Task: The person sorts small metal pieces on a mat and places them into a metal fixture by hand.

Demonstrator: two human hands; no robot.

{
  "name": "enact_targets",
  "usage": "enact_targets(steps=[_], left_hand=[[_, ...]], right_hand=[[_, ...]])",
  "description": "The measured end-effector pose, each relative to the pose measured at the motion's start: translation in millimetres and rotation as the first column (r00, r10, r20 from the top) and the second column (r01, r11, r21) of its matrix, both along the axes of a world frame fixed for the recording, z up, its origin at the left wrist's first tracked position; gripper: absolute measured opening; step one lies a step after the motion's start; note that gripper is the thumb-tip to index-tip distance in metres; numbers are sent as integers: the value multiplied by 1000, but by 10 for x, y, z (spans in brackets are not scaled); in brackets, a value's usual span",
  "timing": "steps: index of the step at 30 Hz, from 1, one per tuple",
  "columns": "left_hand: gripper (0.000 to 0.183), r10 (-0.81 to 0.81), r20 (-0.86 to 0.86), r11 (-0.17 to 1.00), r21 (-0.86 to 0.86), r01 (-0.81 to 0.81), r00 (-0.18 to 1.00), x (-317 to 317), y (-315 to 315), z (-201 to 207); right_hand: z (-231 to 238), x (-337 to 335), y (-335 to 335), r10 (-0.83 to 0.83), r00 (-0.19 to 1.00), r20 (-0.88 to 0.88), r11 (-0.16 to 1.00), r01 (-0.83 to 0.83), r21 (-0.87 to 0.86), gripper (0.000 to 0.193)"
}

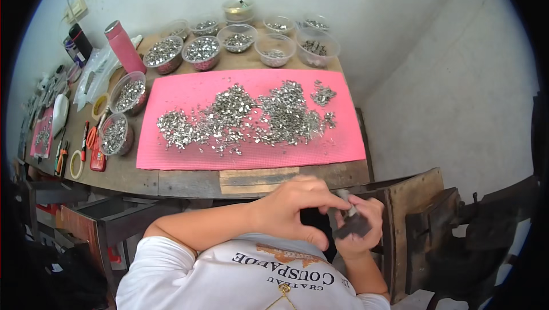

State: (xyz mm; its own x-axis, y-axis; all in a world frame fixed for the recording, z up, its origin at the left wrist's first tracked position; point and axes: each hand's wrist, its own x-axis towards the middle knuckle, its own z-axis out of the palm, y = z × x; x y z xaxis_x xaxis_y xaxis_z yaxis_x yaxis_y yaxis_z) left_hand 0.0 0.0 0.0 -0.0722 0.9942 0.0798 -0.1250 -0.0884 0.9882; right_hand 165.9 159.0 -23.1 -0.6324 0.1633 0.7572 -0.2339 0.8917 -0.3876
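Observation:
My right hand (370, 218) is closed around a small dark block (353, 227) with a pale grey part at its top, held in front of my body past the table's near edge. What kind of thing it is, I cannot make out. My left hand (297, 198) reaches across to it from the left, index fingertip at the grey part, thumb spread well away from the fingers. Beyond both hands lies a pink textured mat (189, 160) on the table, bearing heaps of small shiny metal pieces (289, 112). A smaller heap (323, 94) sits at the mat's right.
Clear plastic bowls of metal pieces (201, 52) line the back and left of the mat. A pink bottle (124, 47), tape rolls (76, 164), and a red-handled tool (92, 137) stand or lie at left. A drawer (123, 213) juts out below; a wooden cabinet (414, 195) stands right.

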Motion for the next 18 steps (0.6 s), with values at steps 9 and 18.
enact_targets(steps=[9, 18], left_hand=[[62, 747, -600, 650, 566, -507, 287, -223, -534, -322], [53, 708, -670, 678, 560, -476, 221, -258, -721, -713]], right_hand=[[-309, -823, -672, 351, 913, -208, 249, -306, -919, 35], [-571, -729, -475, 455, 851, -263, -74, -258, -963, 36]])
